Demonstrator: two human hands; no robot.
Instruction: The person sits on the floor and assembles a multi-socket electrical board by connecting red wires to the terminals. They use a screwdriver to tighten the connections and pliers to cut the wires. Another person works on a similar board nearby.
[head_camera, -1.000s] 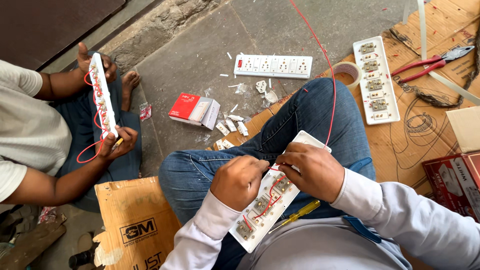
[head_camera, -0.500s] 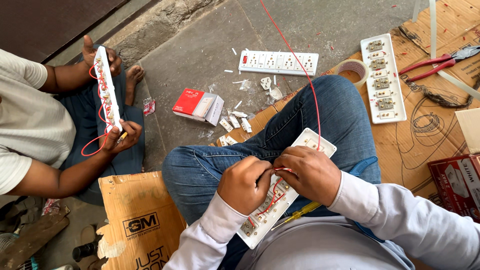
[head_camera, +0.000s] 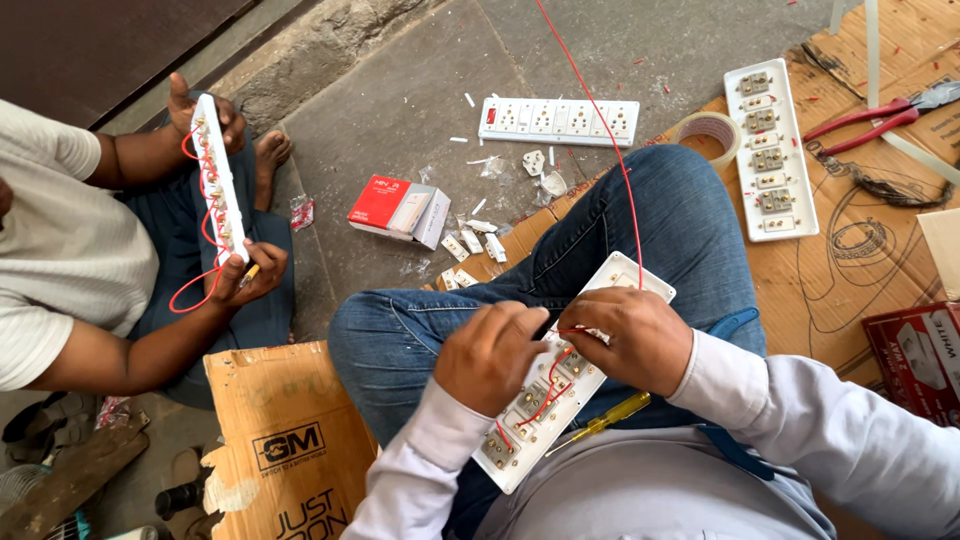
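Note:
A white power-strip board (head_camera: 560, 385) lies back side up across my lap, its brass terminals and red wiring showing. My left hand (head_camera: 490, 355) presses on the board's middle. My right hand (head_camera: 630, 338) pinches the red wire (head_camera: 610, 150) at a terminal; that wire runs up and away past my knee. A yellow-handled screwdriver (head_camera: 605, 422) rests on my lap just below the board.
A person at the left holds another wired strip (head_camera: 220, 185) upright. On the floor lie a finished socket strip (head_camera: 560, 120), a red-and-white box (head_camera: 400, 210), small white parts (head_camera: 470, 245), a tape roll (head_camera: 712, 135), an open strip (head_camera: 768, 150), red pliers (head_camera: 870, 115) and cardboard (head_camera: 275, 440).
My hands stay on the board and my fingers shift slightly along the red wire. The person at the left has tilted their strip a little.

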